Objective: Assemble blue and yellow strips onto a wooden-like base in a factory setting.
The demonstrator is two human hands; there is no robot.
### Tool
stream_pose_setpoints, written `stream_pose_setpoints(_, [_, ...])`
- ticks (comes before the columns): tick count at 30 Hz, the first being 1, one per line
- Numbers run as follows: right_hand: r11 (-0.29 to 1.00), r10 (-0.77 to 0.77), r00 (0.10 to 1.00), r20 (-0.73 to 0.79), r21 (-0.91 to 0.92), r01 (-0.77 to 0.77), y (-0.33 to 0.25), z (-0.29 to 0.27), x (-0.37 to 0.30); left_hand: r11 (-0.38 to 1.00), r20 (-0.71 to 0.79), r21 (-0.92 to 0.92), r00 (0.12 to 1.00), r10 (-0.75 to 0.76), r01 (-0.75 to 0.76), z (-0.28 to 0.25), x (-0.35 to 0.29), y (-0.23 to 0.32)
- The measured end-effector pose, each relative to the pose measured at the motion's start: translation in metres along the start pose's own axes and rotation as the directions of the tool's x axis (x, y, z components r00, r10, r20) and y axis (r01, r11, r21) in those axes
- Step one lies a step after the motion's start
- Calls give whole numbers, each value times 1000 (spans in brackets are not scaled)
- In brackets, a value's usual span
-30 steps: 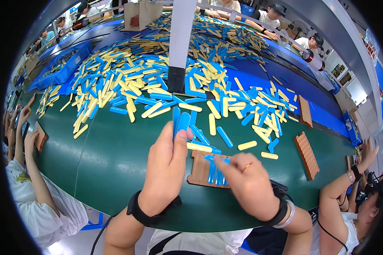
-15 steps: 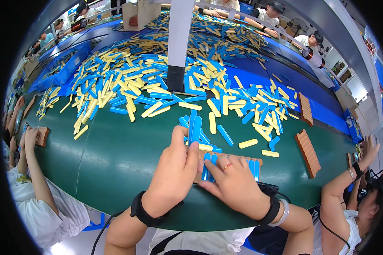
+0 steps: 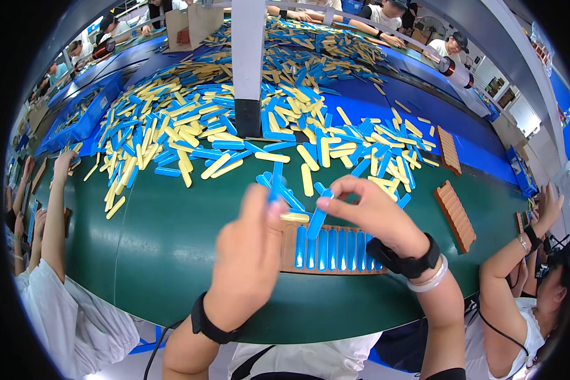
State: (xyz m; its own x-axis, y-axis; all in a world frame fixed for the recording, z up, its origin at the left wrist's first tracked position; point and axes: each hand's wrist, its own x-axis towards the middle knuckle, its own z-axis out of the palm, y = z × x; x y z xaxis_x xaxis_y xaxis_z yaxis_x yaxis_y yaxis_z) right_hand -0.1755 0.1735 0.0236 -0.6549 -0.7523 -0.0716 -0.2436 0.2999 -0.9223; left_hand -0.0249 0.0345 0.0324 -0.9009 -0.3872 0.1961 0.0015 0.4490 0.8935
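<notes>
A brown grooved tray (image 3: 289,251) lies in front of me, with blue rounded strips (image 3: 332,250) side by side in its slots. Its right end is partly hidden by my right wrist. My right hand (image 3: 383,212) pinches one blue strip (image 3: 317,223) by its upper end, tilted over the tray's left part. Left of the tray, my left hand (image 3: 247,244) is blurred by motion, its fingers closed round a blue strip (image 3: 277,187) that points away from me. Between the hands and the pile lie a few loose blue strips (image 3: 291,199) and a yellow strip (image 3: 294,217).
A large pile of yellow and blue strips (image 3: 190,126) spreads over the green table (image 3: 164,253) and blue belt. A white post (image 3: 247,50) rises from it. Two brown trays (image 3: 456,215) lie at right, a blue bin (image 3: 82,114) far left. Co-workers sit on both sides.
My right hand has risen off the strips in the tray and now pinches a blue strip over the left part. My left hand has shifted left, still with a blue strip.
</notes>
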Motion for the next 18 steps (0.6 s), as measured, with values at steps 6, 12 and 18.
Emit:
stream_pose_setpoints(6, [884,-44,985,165,-453,115,16,38,2,980,-264,-194,964,-12,-41,1,1,-1])
stream_pose_setpoints(12, [791,-56,981,184,-591,156,12,47,1,985,-238,-171,971,-5,-37,4,-1,1])
stream_pose_setpoints(18, [801,74,968,242,-593,87,6,38,12,980,-232,-194,973,8,-55,5,-2,1])
